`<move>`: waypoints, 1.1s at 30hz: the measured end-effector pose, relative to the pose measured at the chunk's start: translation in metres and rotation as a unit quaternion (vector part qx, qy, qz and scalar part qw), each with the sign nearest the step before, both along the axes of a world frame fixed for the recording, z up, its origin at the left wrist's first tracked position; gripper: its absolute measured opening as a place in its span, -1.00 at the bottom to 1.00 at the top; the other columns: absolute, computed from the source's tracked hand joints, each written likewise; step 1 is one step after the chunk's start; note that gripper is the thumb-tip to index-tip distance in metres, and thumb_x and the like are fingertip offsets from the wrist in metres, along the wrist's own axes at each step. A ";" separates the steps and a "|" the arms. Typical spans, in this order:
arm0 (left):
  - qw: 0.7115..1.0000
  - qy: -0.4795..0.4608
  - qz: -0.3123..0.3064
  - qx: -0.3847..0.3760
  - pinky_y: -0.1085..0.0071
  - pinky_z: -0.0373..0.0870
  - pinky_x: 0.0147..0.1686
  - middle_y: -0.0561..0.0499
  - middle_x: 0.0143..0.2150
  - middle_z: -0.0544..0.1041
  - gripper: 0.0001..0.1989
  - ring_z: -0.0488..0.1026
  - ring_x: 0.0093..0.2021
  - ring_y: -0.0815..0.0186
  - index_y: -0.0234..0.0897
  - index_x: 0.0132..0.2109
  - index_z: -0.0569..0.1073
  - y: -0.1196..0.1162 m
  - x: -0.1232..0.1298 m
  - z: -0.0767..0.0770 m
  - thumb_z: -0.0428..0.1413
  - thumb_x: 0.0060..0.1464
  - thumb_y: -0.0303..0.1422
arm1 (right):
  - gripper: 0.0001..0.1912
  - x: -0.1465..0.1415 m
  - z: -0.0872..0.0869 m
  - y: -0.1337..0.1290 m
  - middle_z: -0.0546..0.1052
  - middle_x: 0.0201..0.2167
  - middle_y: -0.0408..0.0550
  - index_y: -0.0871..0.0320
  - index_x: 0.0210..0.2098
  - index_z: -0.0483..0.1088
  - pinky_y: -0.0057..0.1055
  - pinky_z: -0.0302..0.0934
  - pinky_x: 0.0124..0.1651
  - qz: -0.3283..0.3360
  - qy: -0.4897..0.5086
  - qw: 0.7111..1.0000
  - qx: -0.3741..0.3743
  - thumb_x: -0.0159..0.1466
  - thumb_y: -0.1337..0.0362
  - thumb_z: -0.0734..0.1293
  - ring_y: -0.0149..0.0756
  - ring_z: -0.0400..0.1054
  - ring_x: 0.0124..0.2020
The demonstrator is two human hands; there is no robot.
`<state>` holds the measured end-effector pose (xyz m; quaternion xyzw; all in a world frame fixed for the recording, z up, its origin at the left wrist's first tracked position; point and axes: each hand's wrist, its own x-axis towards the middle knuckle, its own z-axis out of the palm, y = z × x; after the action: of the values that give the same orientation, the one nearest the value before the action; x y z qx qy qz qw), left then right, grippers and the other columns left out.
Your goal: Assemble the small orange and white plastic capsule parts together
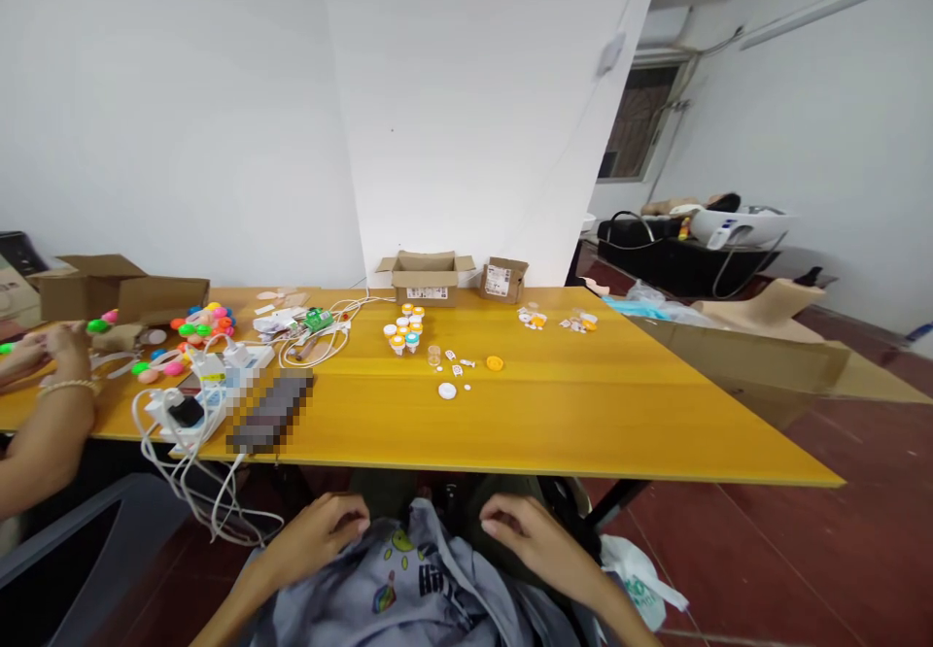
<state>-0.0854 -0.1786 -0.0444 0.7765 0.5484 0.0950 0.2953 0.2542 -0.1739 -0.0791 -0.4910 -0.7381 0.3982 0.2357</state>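
Left hand (328,527) and right hand (526,530) are both empty, fingers loosely bent, side by side and apart at the lap, short of the near edge of the surface (598,414); whether they rest on the grey shirt (444,569) I cannot tell. Nearest beyond them, midway along the surface and back from its near edge, lie one white disc (447,391), two tiny white bits (467,388), three flat white pieces (457,371), one clear cup (434,356) and one orange ring (495,363). Behind these stands one group of capped pieces (397,344), roughly nine, mostly orange and white with one teal at the front. Towards the right edge are two small piles of parts (537,321), too small to count. At the far edge sit two cardboard boxes (427,293). On the left half, one power strip (237,380) and one pixelated dark object (269,412) lie by the near edge, one green piece (319,319) lies among white cables further back, and further left a co-worker's two hands (67,344) are near bright coloured balls (208,324), too crowded to count
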 end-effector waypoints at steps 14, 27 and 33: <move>0.969 -0.157 0.020 0.189 0.37 0.41 -0.21 0.02 -0.28 0.55 -0.70 0.44 -0.31 0.30 -0.22 -0.21 0.49 0.099 0.063 0.092 0.01 0.18 -0.12 | -0.82 -0.007 0.080 0.115 0.54 -0.34 -0.06 0.10 -0.35 0.46 -0.34 0.29 -0.19 -0.085 -0.007 0.962 0.260 0.30 0.24 0.23 -0.27 0.39 -0.35; 0.964 -0.130 -0.046 0.227 0.24 0.39 -0.04 -0.03 -0.14 0.48 -0.74 0.45 -0.13 0.18 -0.21 -0.19 0.45 0.144 0.118 0.044 0.25 -0.02 -0.23 | -0.86 -0.014 0.063 0.139 0.51 -0.22 -0.02 0.09 -0.27 0.50 -0.30 0.29 -0.04 -0.051 -0.083 0.951 0.295 0.30 0.34 0.28 -0.24 0.41 -0.17; 0.964 -0.133 -0.028 0.230 0.26 0.37 -0.06 -0.03 -0.21 0.49 -0.91 0.44 -0.15 0.19 -0.21 -0.26 0.46 0.143 0.122 0.037 0.16 0.03 -0.36 | -0.78 -0.015 0.060 0.138 0.52 -0.23 -0.01 0.09 -0.26 0.52 -0.31 0.30 -0.05 -0.035 -0.097 0.944 0.313 0.34 0.36 0.22 -0.25 0.42 -0.16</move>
<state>0.0363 -0.0354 -0.0072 0.8191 0.4452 0.3127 0.1819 0.2392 -0.0359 -0.0188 -0.4544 -0.8271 0.0890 0.3188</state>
